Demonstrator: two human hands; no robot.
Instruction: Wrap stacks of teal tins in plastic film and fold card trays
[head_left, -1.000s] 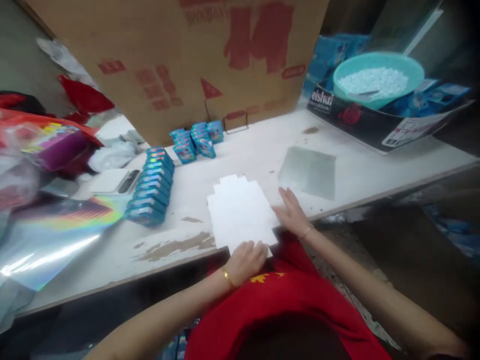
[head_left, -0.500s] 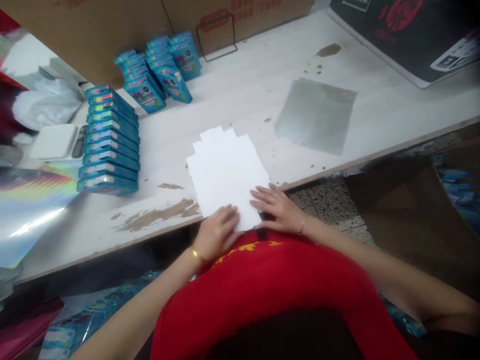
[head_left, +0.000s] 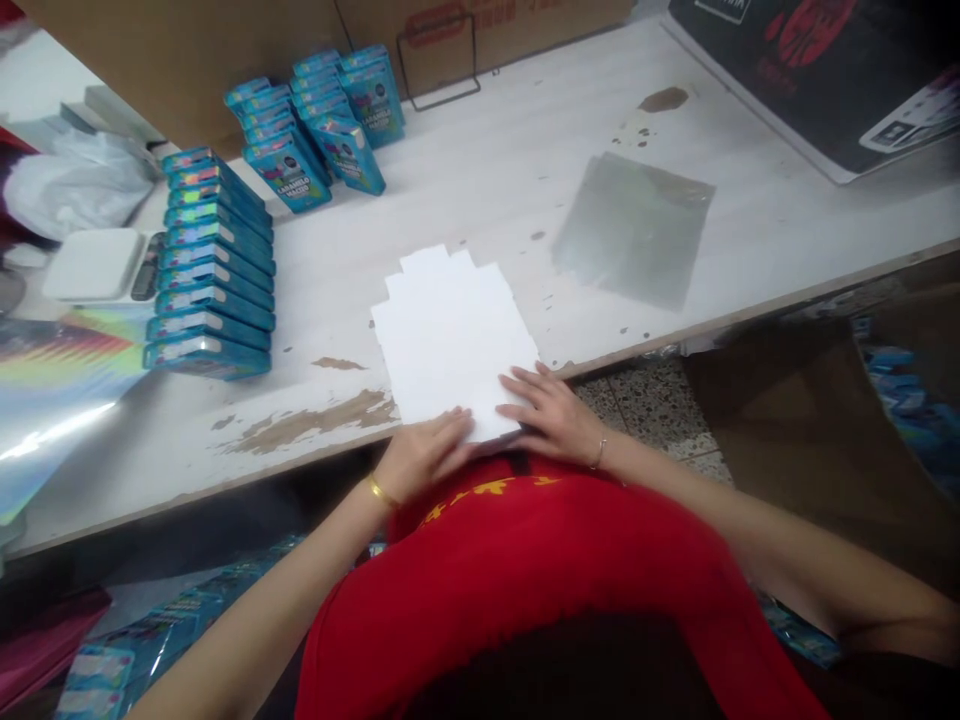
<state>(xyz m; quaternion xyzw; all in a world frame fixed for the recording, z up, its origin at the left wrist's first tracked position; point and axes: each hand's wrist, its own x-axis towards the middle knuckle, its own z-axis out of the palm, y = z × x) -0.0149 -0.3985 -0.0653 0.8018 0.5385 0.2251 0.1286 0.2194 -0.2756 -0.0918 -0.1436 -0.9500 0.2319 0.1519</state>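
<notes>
While I lean over the white table (head_left: 480, 150), its worn top fills most of my view, with bare brown patches along the near edge at about seven o'clock from the middle. A big cardboard box (head_left: 187, 60) stands across the far side at eleven o'clock. At one o'clock lies a dark printed carton (head_left: 817, 70). On the left, at nine o'clock, a stack of blue boxes (head_left: 210, 265) lies flat in a row, and beyond it at eleven o'clock a second cluster of blue boxes (head_left: 322, 125) leans upright. A rainbow foil sheet (head_left: 52, 390) spreads off the left edge, and a white scale (head_left: 97, 265) sits just above it. A grey-silver film square (head_left: 634, 230) lies flat at two o'clock from the middle.

The white die-cut card stack (head_left: 450, 335) lies flat near the table's front edge, directly ahead of me at twelve o'clock from my hands. My left hand (head_left: 424, 455) rests at its near left corner, fingers curled loosely over the edge, touching the card but not gripping it. My right hand (head_left: 551, 415) lies at its near right corner, fingers spread flat and pressing on the card's lower right edge, closed around nothing. The card reaches away from both hands toward the far side.
</notes>
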